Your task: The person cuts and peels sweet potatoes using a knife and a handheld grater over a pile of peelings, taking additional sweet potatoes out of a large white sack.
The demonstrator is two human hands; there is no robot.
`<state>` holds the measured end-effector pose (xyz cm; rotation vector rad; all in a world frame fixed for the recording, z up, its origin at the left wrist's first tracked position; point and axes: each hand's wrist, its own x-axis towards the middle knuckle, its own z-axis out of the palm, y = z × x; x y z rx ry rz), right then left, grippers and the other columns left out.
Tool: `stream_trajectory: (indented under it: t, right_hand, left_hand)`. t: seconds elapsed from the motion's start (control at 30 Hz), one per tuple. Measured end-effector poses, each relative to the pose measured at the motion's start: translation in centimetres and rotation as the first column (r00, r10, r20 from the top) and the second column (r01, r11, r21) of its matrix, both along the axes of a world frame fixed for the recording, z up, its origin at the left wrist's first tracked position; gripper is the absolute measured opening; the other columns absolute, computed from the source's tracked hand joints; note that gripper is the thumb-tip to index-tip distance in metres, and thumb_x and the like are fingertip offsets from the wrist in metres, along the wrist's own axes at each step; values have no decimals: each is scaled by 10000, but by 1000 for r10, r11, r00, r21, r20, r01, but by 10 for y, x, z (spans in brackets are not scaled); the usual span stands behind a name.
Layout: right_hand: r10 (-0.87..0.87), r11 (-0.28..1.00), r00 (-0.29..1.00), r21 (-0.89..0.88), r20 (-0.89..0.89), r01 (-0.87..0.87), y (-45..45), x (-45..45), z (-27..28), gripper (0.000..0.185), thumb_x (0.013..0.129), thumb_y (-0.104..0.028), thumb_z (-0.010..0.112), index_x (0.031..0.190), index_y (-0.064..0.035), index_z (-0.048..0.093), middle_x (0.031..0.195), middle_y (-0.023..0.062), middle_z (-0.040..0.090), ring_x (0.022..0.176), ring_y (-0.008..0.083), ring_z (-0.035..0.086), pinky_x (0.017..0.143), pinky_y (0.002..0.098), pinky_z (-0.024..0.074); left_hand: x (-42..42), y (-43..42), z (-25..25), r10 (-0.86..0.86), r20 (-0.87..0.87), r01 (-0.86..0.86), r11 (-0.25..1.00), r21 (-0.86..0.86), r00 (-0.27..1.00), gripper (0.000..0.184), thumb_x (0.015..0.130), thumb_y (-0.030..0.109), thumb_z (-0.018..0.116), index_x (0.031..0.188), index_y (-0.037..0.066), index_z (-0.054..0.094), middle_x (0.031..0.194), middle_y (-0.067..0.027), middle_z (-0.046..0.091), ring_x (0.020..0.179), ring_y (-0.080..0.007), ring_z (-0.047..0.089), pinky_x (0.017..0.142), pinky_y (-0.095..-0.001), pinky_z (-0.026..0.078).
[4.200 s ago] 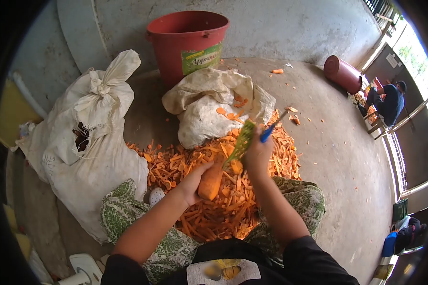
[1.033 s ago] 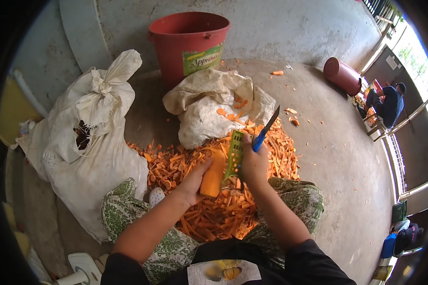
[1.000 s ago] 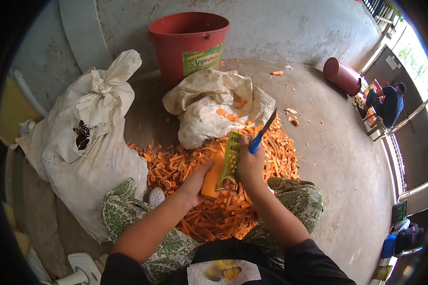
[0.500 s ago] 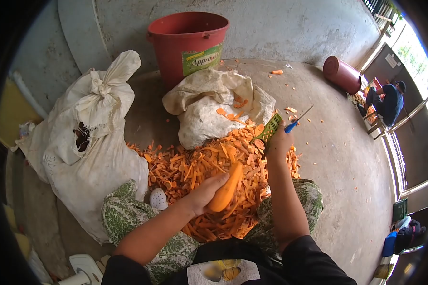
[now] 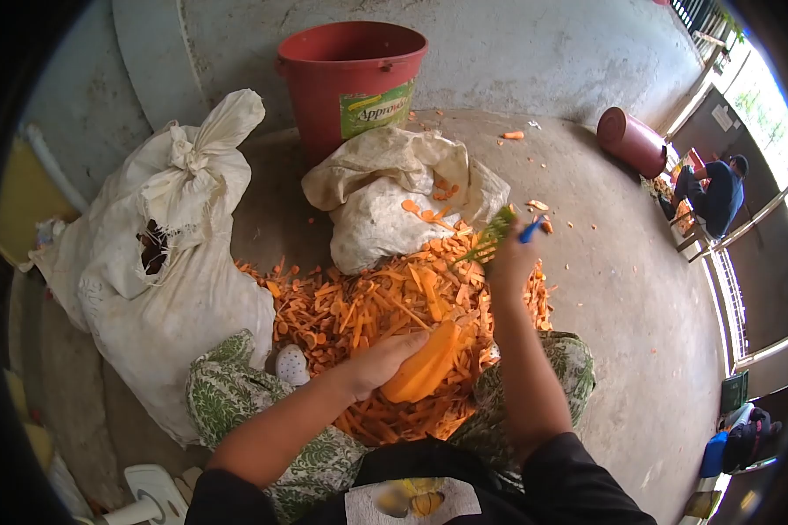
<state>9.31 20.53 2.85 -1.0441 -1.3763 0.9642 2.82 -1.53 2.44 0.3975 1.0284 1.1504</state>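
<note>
A large orange carrot [image 5: 426, 363] lies in my left hand [image 5: 385, 359], whose fingers are wrapped round it above the heap. Loose orange peelings and slices [image 5: 385, 297] make up that heap between my legs. My right hand [image 5: 512, 267] is closed, over the heap's right side. From it sticks a green tool with holes, like a peeler or grater [image 5: 496, 229], smeared by motion. A blue-handled knife [image 5: 531, 230] is in the same hand; its blade is hardly visible now. The tool and the carrot are apart.
A crumpled white sack [image 5: 385, 219] lies behind the heap, before a red bucket [image 5: 333, 101]. A knotted, torn full sack [image 5: 175, 289] stands at left. Carrot bits [image 5: 513, 136] dot the floor. Far right, a person [image 5: 721, 197] sits near a tipped red bin [image 5: 630, 142].
The carrot has turned and shifted a little right in my left hand. My right hand has tilted the green tool and knife, which now blur.
</note>
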Motion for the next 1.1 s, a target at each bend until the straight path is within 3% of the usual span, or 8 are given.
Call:
stream_trajectory:
  t: [0.13,0.17,0.27,0.37,0.47,0.8,1.0,1.1]
  right_hand:
    - [61,975,998,-213,18,-56,16,29,12,274,893,-241,470,920,-3,604,645,44,580,535,111,494,504,268,386]
    - [255,955,950,-197,180,-220,-3,29,29,273,895,-239,473,890,-1,607,649,37,572,566,106,509,536,262,404]
    - [710,702,523,-413,471,-580,-46,34,50,200,867,-174,503,889,-17,625,764,48,629,666,135,566,665,277,441]
    - [648,669,223,-405,728,-623,-79,39,57,182,838,-210,555,873,-32,576,698,116,591,628,192,552,613,331,423]
    - [682,657,295,-383,669,-650,-79,40,38,202,830,-231,569,875,-34,567,649,140,551,592,232,534,591,357,411]
    - [716,530,225,-304,661,-791,-67,47,20,142,743,-161,575,805,-36,548,651,162,561,634,333,560,581,397,422]
    - [762,468,193,-319,618,-824,-70,43,19,164,772,-185,605,823,-31,586,659,156,567,607,298,545,584,368,416]
    - [737,575,177,-467,652,-672,-66,33,3,159,753,-164,573,831,-30,605,692,151,605,655,301,592,595,364,447]
  left_hand:
    - [-12,-3,-8,14,-86,-12,1000,26,996,413,936,373,352,1130,27,464,890,-73,575,744,-132,571,649,-281,483]
    - [-16,-2,-11,17,-87,-14,999,32,996,413,936,373,352,1130,27,464,890,-73,575,744,-132,571,649,-281,483]
    - [-26,1,-2,158,-230,-128,982,140,960,487,862,347,544,1192,3,445,880,-39,559,793,-124,551,709,-242,442]
    - [-30,6,2,271,-374,-222,960,169,887,428,823,245,614,1147,1,479,851,-31,558,773,-109,552,687,-238,446]
    - [-42,6,0,151,-201,-103,967,233,968,397,790,184,648,1108,2,496,840,-34,564,741,-99,558,652,-235,453]
    - [-45,2,15,15,-346,85,959,270,938,335,768,139,638,1054,5,529,794,-36,574,703,-104,562,624,-243,458]
    - [-44,-7,23,25,-663,237,923,302,748,402,701,216,688,1044,47,565,839,-55,602,738,-152,580,676,-288,454]
    - [-32,-13,43,3,-814,511,778,367,580,342,655,124,700,972,62,588,824,-38,603,717,-153,591,698,-277,457]
